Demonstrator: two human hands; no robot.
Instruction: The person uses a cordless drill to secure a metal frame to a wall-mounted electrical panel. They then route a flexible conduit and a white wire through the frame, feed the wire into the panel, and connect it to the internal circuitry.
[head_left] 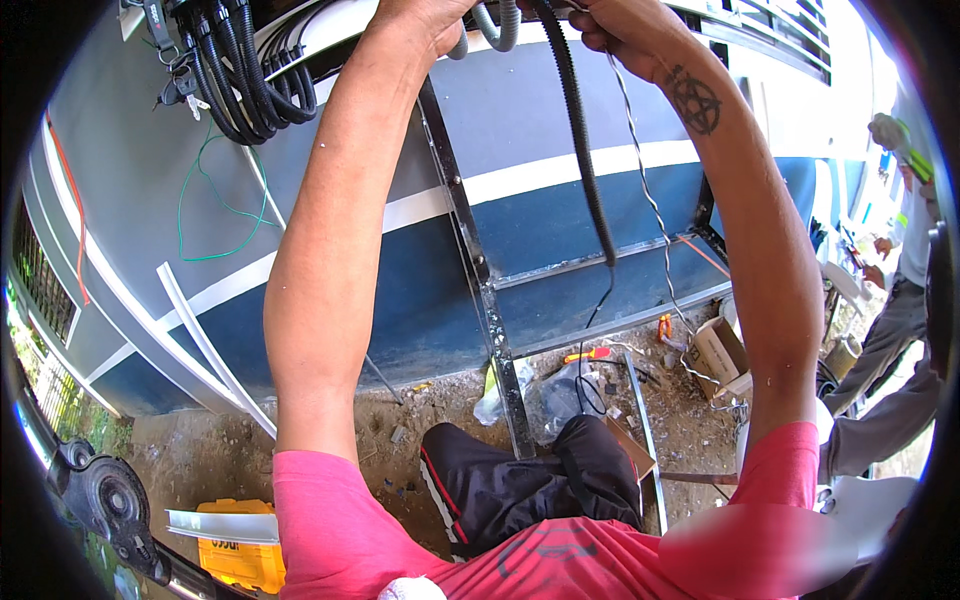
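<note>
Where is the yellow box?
In the head view the yellow box sits on the dirt at the lower left, below the person's left arm, with a white strip lying across its top.

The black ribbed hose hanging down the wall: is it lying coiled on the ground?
No, the black ribbed hose hangs from the right hand down the wall.

Open brown cardboard box [716,352] on dirt, right; yellow case [238,555] lower left.
</note>
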